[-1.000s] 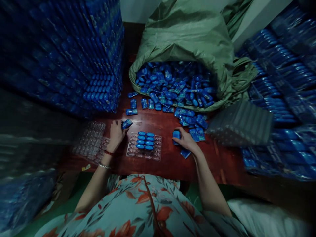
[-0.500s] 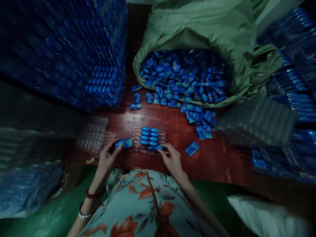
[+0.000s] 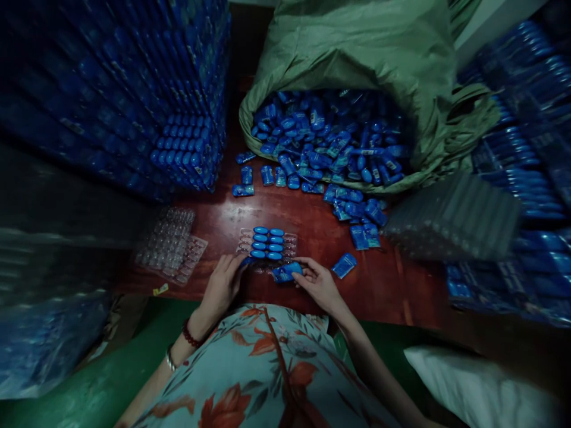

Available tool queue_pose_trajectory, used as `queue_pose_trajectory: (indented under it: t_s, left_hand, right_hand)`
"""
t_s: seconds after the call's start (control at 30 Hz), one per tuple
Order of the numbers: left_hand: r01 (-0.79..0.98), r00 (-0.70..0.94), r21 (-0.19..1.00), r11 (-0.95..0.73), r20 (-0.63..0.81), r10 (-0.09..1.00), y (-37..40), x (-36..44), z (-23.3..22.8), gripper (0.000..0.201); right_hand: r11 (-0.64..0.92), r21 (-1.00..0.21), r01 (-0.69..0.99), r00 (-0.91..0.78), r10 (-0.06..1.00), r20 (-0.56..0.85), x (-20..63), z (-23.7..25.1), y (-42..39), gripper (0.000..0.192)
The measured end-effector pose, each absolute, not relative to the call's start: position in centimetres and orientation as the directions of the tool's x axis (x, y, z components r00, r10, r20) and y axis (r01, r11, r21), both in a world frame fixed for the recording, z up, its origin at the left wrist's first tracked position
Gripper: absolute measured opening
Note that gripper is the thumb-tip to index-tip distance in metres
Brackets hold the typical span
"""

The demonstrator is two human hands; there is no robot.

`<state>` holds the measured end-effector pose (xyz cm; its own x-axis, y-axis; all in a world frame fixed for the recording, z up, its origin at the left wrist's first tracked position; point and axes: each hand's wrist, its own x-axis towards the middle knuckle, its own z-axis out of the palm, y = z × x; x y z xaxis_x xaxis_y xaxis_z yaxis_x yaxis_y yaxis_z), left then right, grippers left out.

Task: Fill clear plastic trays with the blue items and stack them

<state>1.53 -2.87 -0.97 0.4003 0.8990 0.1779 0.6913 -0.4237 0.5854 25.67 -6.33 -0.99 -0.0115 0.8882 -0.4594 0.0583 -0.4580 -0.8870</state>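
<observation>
a small blue packet (image 3: 286, 272) is being pinched between the thumb and fingers of the right hand (image 3: 317, 283), just off the near edge of the clear tray (image 3: 289, 241), close to the near edge of the tabletop (image 3: 307, 223). the left hand (image 3: 223, 285) is being curled over the tray's near left corner, fingertips on a blue piece there; whether that piece is actually being gripped cannot be told. the packet is judged light, small and glossy, so likely slippery, and best taken by its long sides. the tray is judged thin and flexible and is best steadied at a corner. 2 columns of blue pieces are sitting in its middle pockets. open room is lying in a bare strip between the tray and the loose packets (image 3: 352, 208) spilling from the green sack (image 3: 357, 53). the left side is being crowded by a blue stack (image 3: 187, 154) and spare clear trays (image 3: 172, 244).
</observation>
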Motion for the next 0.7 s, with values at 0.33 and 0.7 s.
queue_pose_trajectory:
  t_s: [0.33, 0.7]
  left_hand:
    - [0.698, 0.542, 0.458, -0.551, 0.166, 0.824, -2.1, 2.8, -0.9, 0.029]
    - [0.631, 0.417, 0.588, -0.506, 0.293, 0.861, -2.5, 2.5, -1.3, 0.026]
  right_hand:
    - [-0.586, -0.808, -0.060, 0.030, 0.808, -0.588, 32.0, 3.8, -11.2, 0.038]
    - [-0.545, -0.807, -0.226, -0.024, 0.831, -0.555, 28.7, 2.7, -9.1, 0.045]
